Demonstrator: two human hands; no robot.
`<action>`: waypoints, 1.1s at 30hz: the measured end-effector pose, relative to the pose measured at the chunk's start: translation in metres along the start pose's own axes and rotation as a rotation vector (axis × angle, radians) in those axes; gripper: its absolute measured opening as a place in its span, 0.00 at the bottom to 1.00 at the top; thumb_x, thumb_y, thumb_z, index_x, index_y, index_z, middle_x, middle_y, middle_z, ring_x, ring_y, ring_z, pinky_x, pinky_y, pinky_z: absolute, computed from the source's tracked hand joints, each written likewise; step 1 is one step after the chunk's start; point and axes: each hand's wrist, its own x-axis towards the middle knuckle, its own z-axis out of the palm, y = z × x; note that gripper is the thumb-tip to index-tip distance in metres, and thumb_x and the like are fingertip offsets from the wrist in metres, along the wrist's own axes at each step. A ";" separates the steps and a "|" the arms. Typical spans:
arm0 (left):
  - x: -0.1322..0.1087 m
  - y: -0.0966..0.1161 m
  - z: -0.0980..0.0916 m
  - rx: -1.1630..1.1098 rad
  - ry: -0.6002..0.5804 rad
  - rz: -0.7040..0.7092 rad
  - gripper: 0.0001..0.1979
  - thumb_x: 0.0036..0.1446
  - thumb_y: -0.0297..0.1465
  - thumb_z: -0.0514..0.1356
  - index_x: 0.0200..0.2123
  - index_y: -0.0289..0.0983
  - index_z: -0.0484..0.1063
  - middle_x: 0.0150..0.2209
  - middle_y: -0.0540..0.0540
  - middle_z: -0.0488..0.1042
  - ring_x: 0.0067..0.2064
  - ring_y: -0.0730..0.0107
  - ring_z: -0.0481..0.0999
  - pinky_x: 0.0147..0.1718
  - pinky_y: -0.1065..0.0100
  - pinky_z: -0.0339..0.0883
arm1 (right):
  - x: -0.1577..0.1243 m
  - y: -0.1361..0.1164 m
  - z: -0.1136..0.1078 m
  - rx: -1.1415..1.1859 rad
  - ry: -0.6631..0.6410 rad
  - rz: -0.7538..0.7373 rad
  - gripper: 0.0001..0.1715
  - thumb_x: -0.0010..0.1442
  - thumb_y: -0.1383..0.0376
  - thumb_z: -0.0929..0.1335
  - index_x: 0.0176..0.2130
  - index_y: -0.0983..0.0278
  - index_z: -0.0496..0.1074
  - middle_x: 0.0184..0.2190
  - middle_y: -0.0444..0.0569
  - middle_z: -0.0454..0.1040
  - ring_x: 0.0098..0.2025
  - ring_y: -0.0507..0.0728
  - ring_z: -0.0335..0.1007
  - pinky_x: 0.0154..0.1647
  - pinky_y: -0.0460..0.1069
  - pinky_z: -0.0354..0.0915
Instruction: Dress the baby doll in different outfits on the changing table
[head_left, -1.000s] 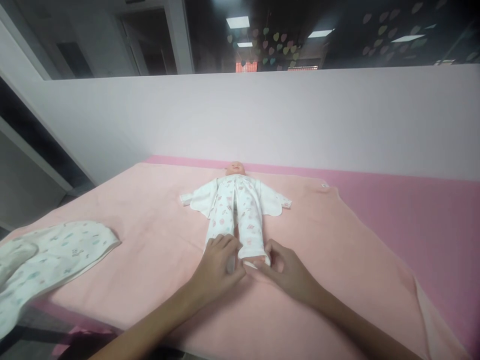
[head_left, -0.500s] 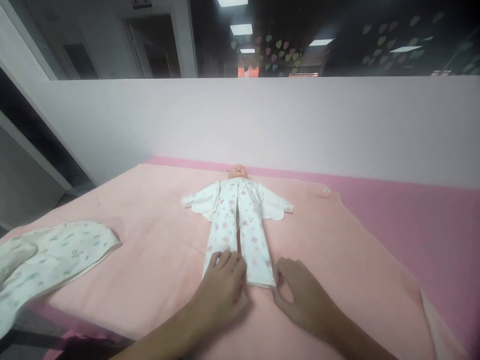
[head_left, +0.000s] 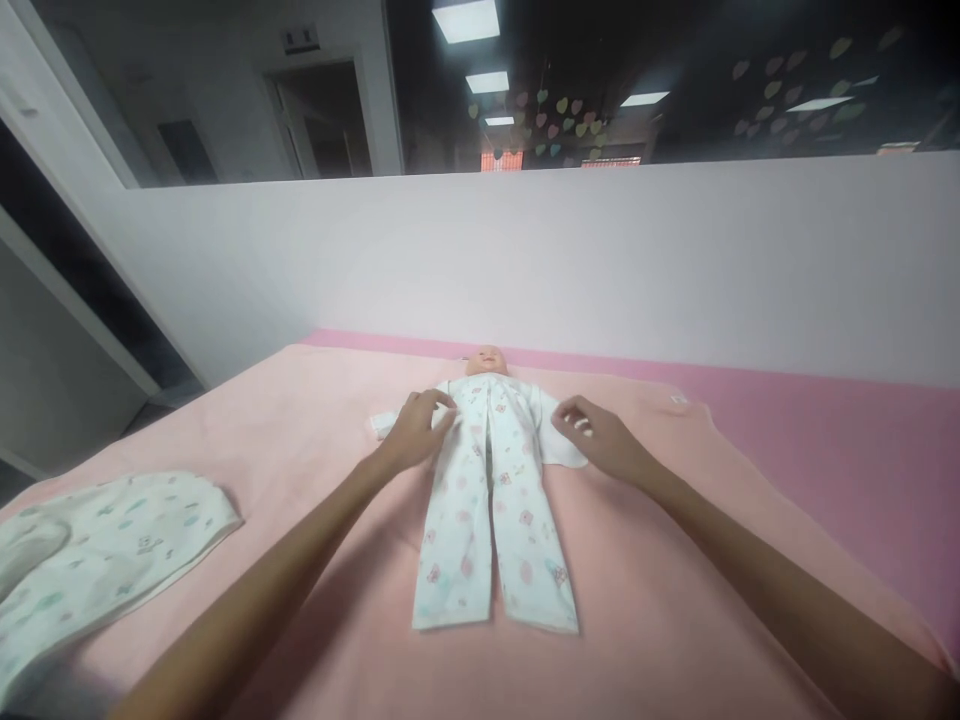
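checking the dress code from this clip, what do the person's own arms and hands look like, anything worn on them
The left hand and right hand are bare, with no gloves. The left forearm and right forearm are slim and uncovered, with no sleeve, watch or bracelet in view. No ring or marking shows; the fingernails are too small to judge.

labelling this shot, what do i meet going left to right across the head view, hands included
Patterned white cloth → left hand → doll's head → right hand → small white tag
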 end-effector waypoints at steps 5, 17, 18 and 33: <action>0.084 -0.041 0.016 -0.091 -0.086 -0.143 0.18 0.66 0.45 0.56 0.49 0.37 0.72 0.53 0.39 0.75 0.51 0.57 0.74 0.50 0.58 0.67 | 0.099 0.010 0.029 0.034 -0.002 0.022 0.16 0.68 0.54 0.66 0.50 0.59 0.74 0.51 0.53 0.78 0.49 0.60 0.74 0.52 0.55 0.67; 0.120 -0.073 0.016 -0.459 -0.413 -0.247 0.25 0.60 0.57 0.59 0.38 0.40 0.68 0.40 0.48 0.73 0.42 0.64 0.71 0.40 0.66 0.65 | 0.169 0.045 0.052 0.204 -0.418 -0.043 0.24 0.65 0.43 0.67 0.41 0.61 0.75 0.42 0.48 0.77 0.44 0.60 0.70 0.46 0.53 0.65; 0.120 -0.076 0.020 -0.482 -0.383 -0.265 0.25 0.60 0.57 0.58 0.39 0.40 0.67 0.40 0.48 0.73 0.42 0.63 0.71 0.40 0.66 0.65 | 0.168 0.047 0.056 0.255 -0.379 -0.015 0.25 0.65 0.42 0.67 0.41 0.61 0.74 0.41 0.48 0.76 0.43 0.59 0.70 0.45 0.53 0.65; 0.074 -0.041 0.040 0.566 -0.010 0.087 0.13 0.64 0.21 0.46 0.44 0.37 0.67 0.44 0.36 0.73 0.44 0.52 0.69 0.42 0.56 0.63 | 0.091 0.041 0.073 -0.368 0.149 -0.221 0.11 0.67 0.69 0.61 0.44 0.63 0.71 0.43 0.57 0.74 0.45 0.64 0.70 0.45 0.56 0.64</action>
